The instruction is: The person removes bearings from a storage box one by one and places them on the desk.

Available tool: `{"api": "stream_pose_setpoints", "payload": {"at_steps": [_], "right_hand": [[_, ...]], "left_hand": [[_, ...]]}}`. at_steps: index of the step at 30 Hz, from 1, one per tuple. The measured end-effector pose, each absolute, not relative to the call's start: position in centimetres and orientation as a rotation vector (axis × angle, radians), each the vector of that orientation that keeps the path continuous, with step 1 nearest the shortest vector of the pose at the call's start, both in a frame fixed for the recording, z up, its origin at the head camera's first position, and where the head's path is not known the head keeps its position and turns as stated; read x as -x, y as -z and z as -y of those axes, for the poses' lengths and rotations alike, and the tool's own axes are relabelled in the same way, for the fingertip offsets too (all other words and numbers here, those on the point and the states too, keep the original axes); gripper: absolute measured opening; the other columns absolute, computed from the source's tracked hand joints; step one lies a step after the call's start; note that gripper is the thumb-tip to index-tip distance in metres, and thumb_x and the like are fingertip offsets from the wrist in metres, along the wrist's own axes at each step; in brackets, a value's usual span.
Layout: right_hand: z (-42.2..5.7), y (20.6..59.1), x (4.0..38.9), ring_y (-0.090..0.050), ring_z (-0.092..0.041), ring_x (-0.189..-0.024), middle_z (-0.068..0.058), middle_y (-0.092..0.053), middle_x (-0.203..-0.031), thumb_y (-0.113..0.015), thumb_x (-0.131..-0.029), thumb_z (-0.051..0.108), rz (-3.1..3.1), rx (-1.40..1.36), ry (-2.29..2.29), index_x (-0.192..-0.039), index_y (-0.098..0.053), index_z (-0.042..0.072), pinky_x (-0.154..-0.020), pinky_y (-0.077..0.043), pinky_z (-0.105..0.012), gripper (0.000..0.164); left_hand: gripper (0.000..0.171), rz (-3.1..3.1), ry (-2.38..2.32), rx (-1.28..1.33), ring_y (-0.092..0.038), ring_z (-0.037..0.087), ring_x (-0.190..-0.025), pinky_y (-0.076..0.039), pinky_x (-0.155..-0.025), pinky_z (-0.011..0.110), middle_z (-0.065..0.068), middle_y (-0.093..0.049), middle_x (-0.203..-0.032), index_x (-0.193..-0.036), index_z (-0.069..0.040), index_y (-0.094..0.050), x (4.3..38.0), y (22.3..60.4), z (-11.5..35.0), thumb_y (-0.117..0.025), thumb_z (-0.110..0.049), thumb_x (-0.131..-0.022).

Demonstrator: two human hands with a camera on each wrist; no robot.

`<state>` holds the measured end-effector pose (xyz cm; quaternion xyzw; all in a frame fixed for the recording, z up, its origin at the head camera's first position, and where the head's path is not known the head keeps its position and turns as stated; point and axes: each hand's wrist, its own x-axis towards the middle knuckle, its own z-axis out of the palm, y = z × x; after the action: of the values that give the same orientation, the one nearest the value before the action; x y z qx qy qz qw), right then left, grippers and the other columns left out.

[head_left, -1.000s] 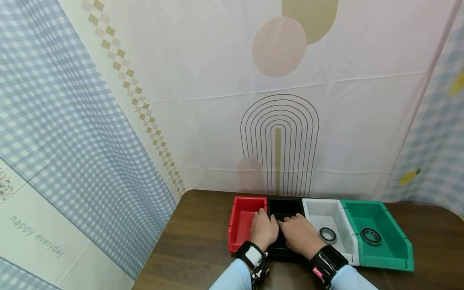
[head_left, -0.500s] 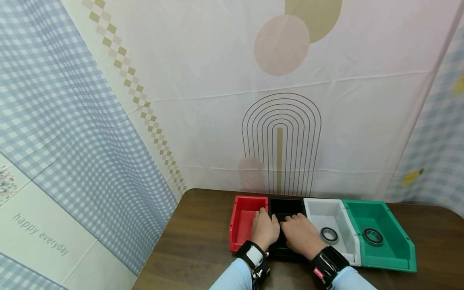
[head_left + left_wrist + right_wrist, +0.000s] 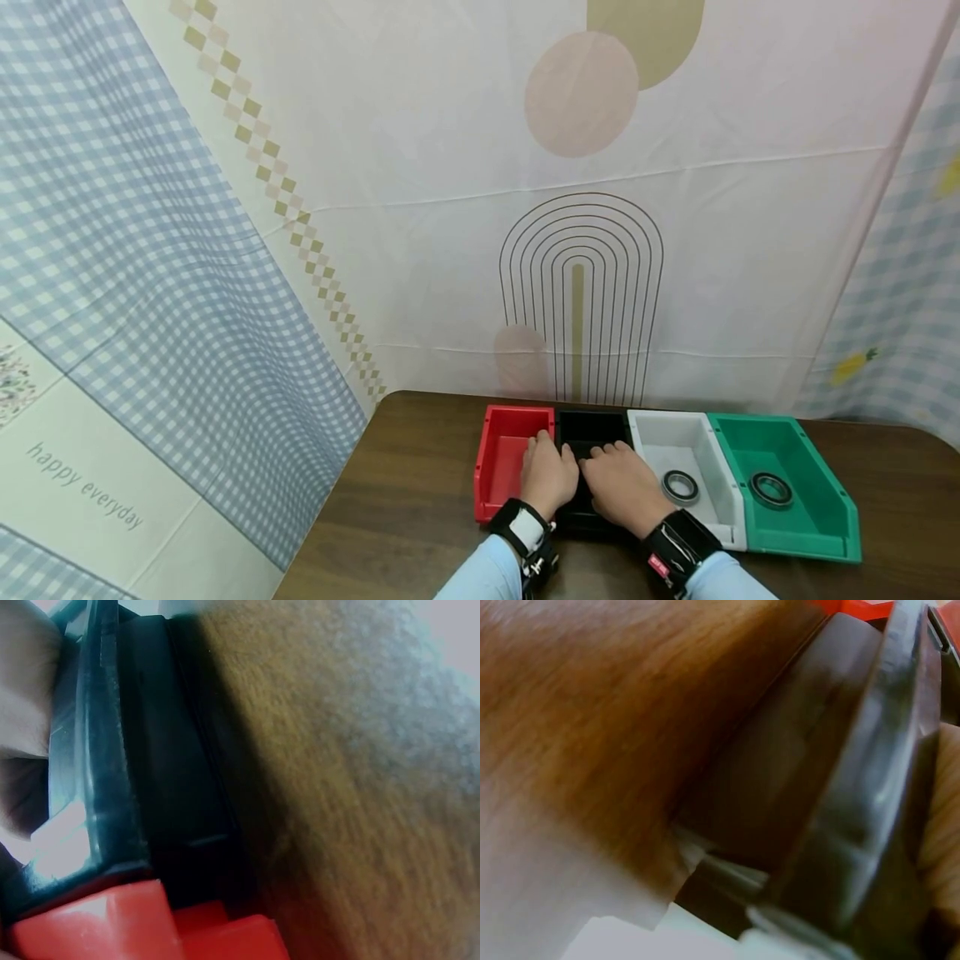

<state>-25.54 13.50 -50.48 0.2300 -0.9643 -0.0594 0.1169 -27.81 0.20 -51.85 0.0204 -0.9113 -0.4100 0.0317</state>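
Note:
My left hand (image 3: 548, 477) lies across the wall between the red bin (image 3: 495, 467) and the black bin (image 3: 592, 427), its fingers reaching forward and loosely extended, the thumb towards the black bin. From the other side my right hand (image 3: 624, 487) leans over the black bin, with its fingertips pointing inward and partly hidden. The two hands nearly meet, and nothing shows held in either. Both wrist views look along the black bin's front lip (image 3: 105, 750), with part of each hand behind it. The bin's floor beneath the hands is hidden.
To the right, the white bin (image 3: 667, 423) holds one ring bearing (image 3: 667, 487), and the green bin (image 3: 817, 525) holds another bearing (image 3: 755, 492). All the bins stand side by side on a brown wooden table (image 3: 405, 492). A patterned cloth (image 3: 442, 275) hangs behind it.
The head view shifted very slightly between the first and second frames. Hands, bins and bearings keep their places relative to one another.

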Motion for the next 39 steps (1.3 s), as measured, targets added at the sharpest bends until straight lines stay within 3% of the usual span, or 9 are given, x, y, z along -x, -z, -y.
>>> {"api": "stream_pose_setpoints", "payload": {"at_steps": [5, 11, 15, 19, 22, 27, 39], "right_hand": [[-13.5, 50.6, 25.6, -0.068, -0.028, -0.086, -0.008, -0.074, -0.09, -0.089, -0.076, 0.023, 2.854, -0.668, 0.157, -0.095, -0.078, 0.009, -0.086, -0.055, -0.046, 0.026], [-13.8, 50.7, 25.5, -0.069, -0.032, -0.1, -0.011, -0.076, -0.108, -0.082, -0.081, 0.013, 2.86, -0.694, 0.069, -0.118, -0.079, 0.006, -0.097, -0.056, -0.051, 0.038], [-14.1, 50.8, 25.3, -0.069, -0.033, -0.106, -0.012, -0.075, -0.113, -0.077, -0.083, 0.009, 2.809, -0.732, 0.026, -0.123, -0.078, 0.005, -0.101, -0.056, -0.053, 0.04], [-14.5, 50.8, 25.1, -0.069, -0.032, -0.108, -0.011, -0.074, -0.116, -0.075, -0.093, 0.013, 2.741, -0.761, -0.021, -0.126, -0.077, 0.005, -0.102, -0.056, -0.054, 0.034], [-14.8, 50.6, 24.7, -0.068, -0.031, -0.111, -0.012, -0.074, -0.121, -0.075, -0.098, 0.019, 2.702, -0.771, -0.067, -0.13, -0.075, 0.006, -0.101, -0.056, -0.053, 0.035], [-15.5, 50.2, 23.4, -0.068, -0.029, -0.113, -0.011, -0.074, -0.126, -0.078, -0.097, 0.022, 2.634, -0.791, -0.129, -0.134, -0.073, 0.009, -0.097, -0.057, -0.049, 0.04], [-15.9, 50.5, 18.8, -0.067, -0.016, -0.106, 0.001, -0.073, -0.122, -0.083, -0.092, 0.024, 2.475, -0.939, -0.183, -0.134, -0.074, 0.018, -0.088, -0.059, -0.041, 0.043]], "left_hand": [[0.047, 2.808, 1.26, -0.072, -0.064, 0.04, -0.118, -0.057, -0.098, 0.058, 0.024, -0.062, -0.135, -0.143, 0.004, -0.056, 27.8, 51.9, -0.2, -0.059, -0.027, -0.108], [0.048, 2.797, 1.255, -0.065, -0.064, 0.043, -0.122, -0.056, -0.101, 0.06, 0.026, -0.061, -0.139, -0.144, 0.006, -0.056, 27.8, 52.0, -0.3, -0.059, -0.026, -0.108], [0.048, 2.788, 1.25, -0.065, -0.063, 0.045, -0.124, -0.056, -0.102, 0.061, 0.027, -0.061, -0.141, -0.143, 0.006, -0.056, 27.9, 52.0, -0.3, -0.06, -0.025, -0.107], [0.05, 2.789, 1.258, -0.061, -0.062, 0.046, -0.126, -0.056, -0.102, 0.062, 0.027, -0.06, -0.143, -0.145, 0.006, -0.055, 27.8, 52.0, -0.3, -0.06, -0.027, -0.108], [0.057, 2.794, 1.322, -0.062, -0.057, 0.048, -0.136, -0.052, -0.108, 0.064, 0.029, -0.054, -0.152, -0.151, 0.007, -0.05, 27.8, 52.0, -0.1, -0.057, -0.03, -0.11], [0.064, 2.785, 1.429, -0.053, -0.046, 0.052, -0.146, -0.044, -0.115, 0.068, 0.032, -0.044, -0.161, -0.156, 0.009, -0.043, 27.7, 51.6, 0.1, -0.054, -0.035, -0.111], [0.061, 2.799, 1.459, -0.05, -0.051, 0.049, -0.141, -0.047, -0.111, 0.067, 0.028, -0.048, -0.155, -0.155, 0.005, -0.044, 28.0, 52.0, 0.2, -0.052, -0.037, -0.112]]}}
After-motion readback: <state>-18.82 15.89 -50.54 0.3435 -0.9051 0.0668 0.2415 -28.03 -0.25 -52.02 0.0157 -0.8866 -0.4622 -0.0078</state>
